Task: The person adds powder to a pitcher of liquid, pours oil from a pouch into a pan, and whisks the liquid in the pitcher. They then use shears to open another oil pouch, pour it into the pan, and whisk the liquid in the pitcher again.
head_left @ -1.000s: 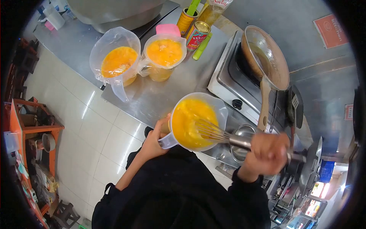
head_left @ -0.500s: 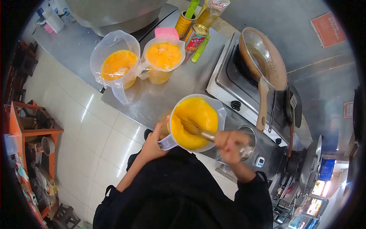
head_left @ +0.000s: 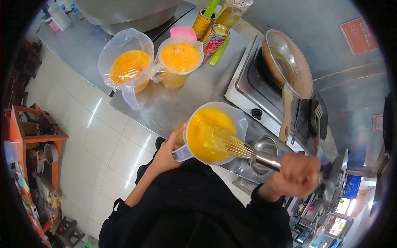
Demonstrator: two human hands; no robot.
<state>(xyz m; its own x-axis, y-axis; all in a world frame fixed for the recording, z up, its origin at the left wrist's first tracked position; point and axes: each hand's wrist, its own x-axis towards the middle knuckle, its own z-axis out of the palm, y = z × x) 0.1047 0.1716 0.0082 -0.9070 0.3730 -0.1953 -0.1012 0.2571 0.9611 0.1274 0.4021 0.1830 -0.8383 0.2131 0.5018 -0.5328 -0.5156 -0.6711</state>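
Observation:
A clear plastic jug (head_left: 240, 120) with yellow liquid stands near the counter's front edge. My left hand (head_left: 167, 153) is closed around the jug's side by its handle. My right hand (head_left: 300, 175), slightly blurred, grips the steel handle of a whisk (head_left: 244, 149). The whisk is tilted, and its yellow-coated wires are over the jug's opening. Just right of the jug lies a steel bowl or strainer (head_left: 264, 145). Two more jugs of orange-yellow liquid, a larger one (head_left: 124, 43) and a smaller one (head_left: 173, 80), stand behind, with plastic film around them.
A stove (head_left: 244, 89) with a tilted pan (head_left: 308, 76) is at the right, its wooden handle (head_left: 286, 111) pointing towards me. Cans (head_left: 215, 40), green-handled tools (head_left: 219, 51) and an oil pouch (head_left: 231, 14) stand at the back. A large metal vessel (head_left: 128, 14) is at the back left.
My right hand has moved right and down, drawing the whisk up out of the liquid so more of its wires show. My left hand keeps its hold on the jug.

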